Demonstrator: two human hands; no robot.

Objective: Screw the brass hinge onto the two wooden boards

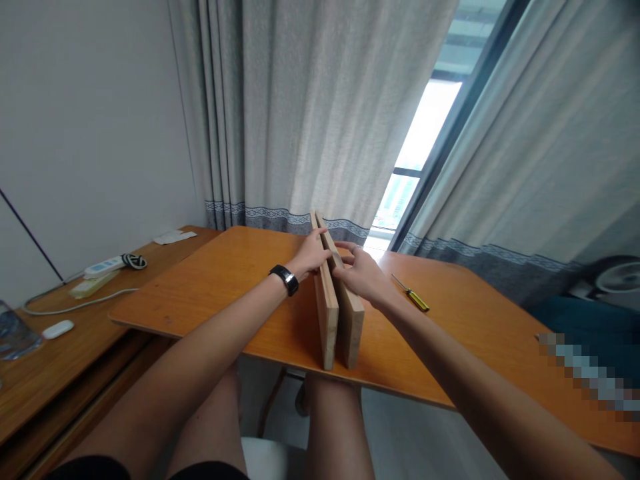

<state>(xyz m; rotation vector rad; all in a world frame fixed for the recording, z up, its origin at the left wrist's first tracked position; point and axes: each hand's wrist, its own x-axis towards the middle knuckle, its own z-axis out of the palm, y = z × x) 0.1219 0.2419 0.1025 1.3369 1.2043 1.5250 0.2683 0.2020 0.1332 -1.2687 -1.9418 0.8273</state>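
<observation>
Two pale wooden boards stand on edge, side by side, on the brown table [215,287], with a narrow gap between them. Their near ends sit close to the table's front edge. My left hand [310,255], with a black band on its wrist, grips the left board [328,313] across its top edge, thumb on the gap side. Around the top of the right board [355,327] my right hand [364,275] is closed, its fingers partly hidden. A screwdriver [416,298] with a yellow and black handle lies to the right of my right hand.
On a wooden side desk [100,340] at the left are a power strip [103,267], a white case [58,329] and a clear container [17,333]. Grey curtains [320,120] hang behind the table. A fan [617,275] stands at the far right, near a blurred patch.
</observation>
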